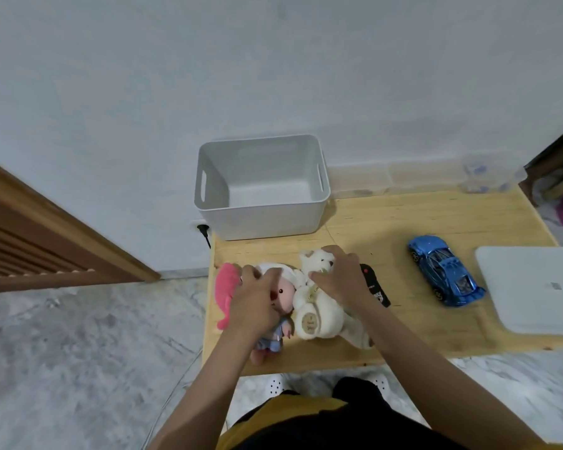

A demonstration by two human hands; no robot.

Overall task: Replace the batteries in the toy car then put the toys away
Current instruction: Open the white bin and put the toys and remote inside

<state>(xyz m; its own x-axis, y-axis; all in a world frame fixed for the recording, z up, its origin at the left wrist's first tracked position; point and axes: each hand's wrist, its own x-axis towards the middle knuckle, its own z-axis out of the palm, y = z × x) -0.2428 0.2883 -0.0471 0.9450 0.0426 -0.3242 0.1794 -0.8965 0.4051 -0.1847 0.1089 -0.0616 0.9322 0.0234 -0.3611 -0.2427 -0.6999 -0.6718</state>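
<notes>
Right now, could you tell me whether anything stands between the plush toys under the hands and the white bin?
Nothing visible does. The white teddy bear and doll lie just in front of the open white bin, with only bare table between.

A pale wooden tabletop [403,222] carries a grey bin [260,219] at its far left corner. Near the front left lie a pink plush [225,287], a doll [281,295] and a white bear [316,306], touching. Beside the bear lies a black remote [376,287]; further right, a blue car [444,269] and a white slab [533,287].

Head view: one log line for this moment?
left hand: grips small doll | right hand: on white plush bear | grey plastic bin: empty | blue toy car: untouched
</notes>
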